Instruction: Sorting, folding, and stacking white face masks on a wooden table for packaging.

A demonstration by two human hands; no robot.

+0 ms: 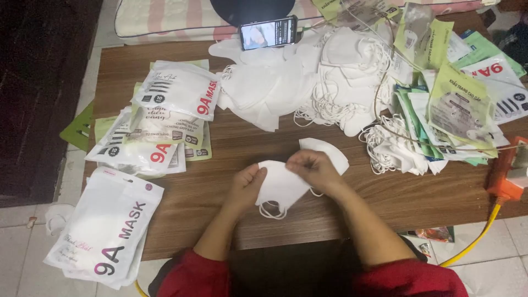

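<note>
A white face mask [280,187] is held over the wooden table [385,198] near its front edge, ear loops dangling below. My left hand [248,183] grips its left edge and my right hand [314,168] pinches its top right. Another white mask [330,151] lies flat just behind my right hand. A big heap of loose white masks [308,77] covers the middle back of the table.
Filled white mask packets [165,110] are stacked at the left, one [107,225] hanging over the front left corner. Empty green and white packets [456,104] pile up at the right. A phone [268,33] leans at the back. An orange power strip [509,176] with yellow cable sits at the right edge.
</note>
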